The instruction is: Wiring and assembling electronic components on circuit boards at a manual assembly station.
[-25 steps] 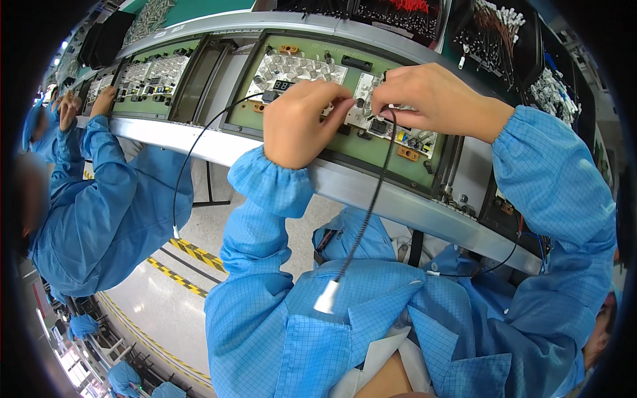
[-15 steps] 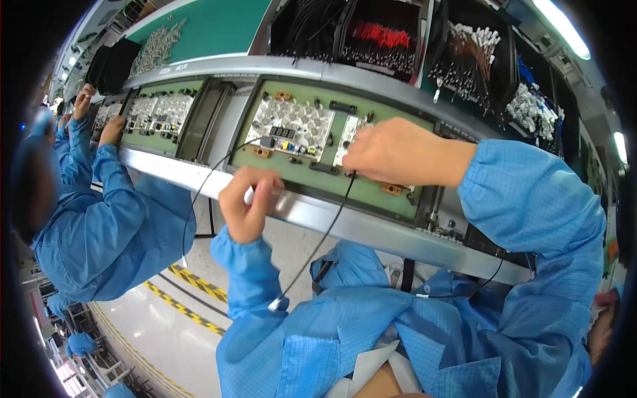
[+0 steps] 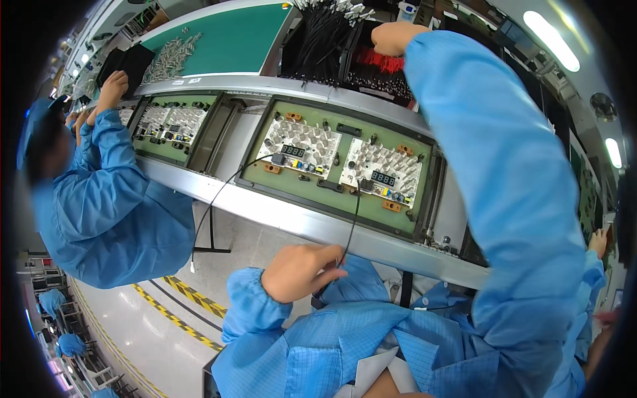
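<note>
My left hand (image 3: 302, 272) is closed in a pinch on a thin black wire (image 3: 353, 222), below the front rail. That wire runs up to the right-hand circuit board (image 3: 379, 156). A second board (image 3: 320, 140) lies left of it in the same green fixture (image 3: 255, 166); another black wire (image 3: 215, 179) trails from it over the rail. At the far side, my right hand (image 3: 397, 38) reaches over a black bin of red wires (image 3: 381, 61). Its fingers are curled together; what they hold, if anything, I cannot make out.
A bin of black wires with white ends (image 3: 325, 33) stands beside the red ones. Small metal parts (image 3: 174, 56) lie on the green tabletop (image 3: 232, 50). A co-worker in blue (image 3: 113, 199) works at another fixture (image 3: 169, 149) on the left. The metal rail (image 3: 285, 212) borders the line.
My right hand has left the right-hand board and moved up to the red wire bin. My left hand has moved right and down and now pinches the black wire. The view has shifted slightly.
</note>
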Demonstrator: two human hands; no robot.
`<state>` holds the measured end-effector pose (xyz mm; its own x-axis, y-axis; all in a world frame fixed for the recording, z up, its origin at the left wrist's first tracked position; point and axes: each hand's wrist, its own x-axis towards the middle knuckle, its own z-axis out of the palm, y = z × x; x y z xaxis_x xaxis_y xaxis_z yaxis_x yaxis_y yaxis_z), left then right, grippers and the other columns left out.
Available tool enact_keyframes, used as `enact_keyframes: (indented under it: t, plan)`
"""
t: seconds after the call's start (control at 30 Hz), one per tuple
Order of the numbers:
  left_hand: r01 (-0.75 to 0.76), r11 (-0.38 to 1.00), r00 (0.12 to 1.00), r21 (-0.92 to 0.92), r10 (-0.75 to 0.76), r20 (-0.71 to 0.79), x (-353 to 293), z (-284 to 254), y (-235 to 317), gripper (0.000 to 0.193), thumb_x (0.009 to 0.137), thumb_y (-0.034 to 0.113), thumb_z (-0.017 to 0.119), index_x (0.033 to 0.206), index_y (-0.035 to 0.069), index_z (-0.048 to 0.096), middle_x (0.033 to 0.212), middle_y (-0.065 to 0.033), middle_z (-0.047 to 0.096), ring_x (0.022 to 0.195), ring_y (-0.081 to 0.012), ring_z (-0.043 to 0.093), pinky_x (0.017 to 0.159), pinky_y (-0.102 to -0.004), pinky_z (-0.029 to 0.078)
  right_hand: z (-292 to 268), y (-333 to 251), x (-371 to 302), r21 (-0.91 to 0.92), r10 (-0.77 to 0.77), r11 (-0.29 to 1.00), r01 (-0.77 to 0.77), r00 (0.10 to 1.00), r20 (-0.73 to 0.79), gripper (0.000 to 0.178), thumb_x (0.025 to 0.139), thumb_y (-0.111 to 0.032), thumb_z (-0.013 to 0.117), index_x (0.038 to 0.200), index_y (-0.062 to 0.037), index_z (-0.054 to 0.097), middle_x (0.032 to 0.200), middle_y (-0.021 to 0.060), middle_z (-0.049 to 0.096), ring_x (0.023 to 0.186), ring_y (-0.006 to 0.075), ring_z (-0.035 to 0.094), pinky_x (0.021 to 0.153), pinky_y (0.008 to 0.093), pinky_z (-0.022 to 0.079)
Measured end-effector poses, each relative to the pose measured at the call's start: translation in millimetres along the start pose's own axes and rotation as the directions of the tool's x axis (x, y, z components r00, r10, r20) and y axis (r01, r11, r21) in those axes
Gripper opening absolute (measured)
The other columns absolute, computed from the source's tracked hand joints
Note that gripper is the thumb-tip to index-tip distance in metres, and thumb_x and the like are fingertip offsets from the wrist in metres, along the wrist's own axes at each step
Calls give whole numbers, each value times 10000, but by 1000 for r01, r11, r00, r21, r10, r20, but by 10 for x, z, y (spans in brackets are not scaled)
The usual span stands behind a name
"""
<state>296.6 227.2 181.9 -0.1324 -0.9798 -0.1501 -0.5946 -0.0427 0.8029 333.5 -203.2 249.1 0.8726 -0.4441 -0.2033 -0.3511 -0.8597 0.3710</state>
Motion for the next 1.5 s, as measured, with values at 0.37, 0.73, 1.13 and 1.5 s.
enact_keyframes:
  t: [0.37, 0.73, 1.13, 1.5]
  plan:
    - [-194, 965, 776, 176, 261, -574, -111, -201, -164, 64, 772, 25, 667, 831, 30, 689, 680, -97, 614, 594, -245, 587, 533, -329, 441, 1443, -43, 1208, 92, 229, 958, -272, 917, 327, 384, 861, -334, 560, 1143, -96, 664, 1177, 173, 630, 1078, 351, 603, 897, 461, 474]
    - [-404, 895, 590, 188, 412, -695, 754, -262, -316, 53, 806, 34, 633, 796, 5, 675, 639, -89, 615, 565, -213, 567, 527, -291, 418, 2173, 1464, 1648, -88, 485, 866, -493, 783, 389, 394, 826, -233, 641, 1207, -135, 653, 1293, 159, 567, 1202, 385, 522, 1001, 568, 374]
    - [-264, 964, 575, 0, 157, -803, 418, -170, -614, 142, 873, 77, 588, 810, -23, 667, 661, -94, 622, 587, -158, 588, 534, -260, 420, 909, 669, 951, -21, -198, 979, 203, 971, 130, 378, 901, -305, 457, 928, 13, 661, 877, 179, 678, 744, 318, 650, 666, 449, 506]
    - [-591, 726, 527, -352, 17, -850, 550, -547, -263, 402, 948, 80, 505, 1336, -21, 469, 978, -93, 602, 806, -131, 581, 728, -251, 482, -771, -470, -1151, 515, -246, 620, 592, 770, -589, 275, 1002, -277, 437, 855, -44, 443, 671, 34, 425, 615, 127, 429, 587, 299, 382]
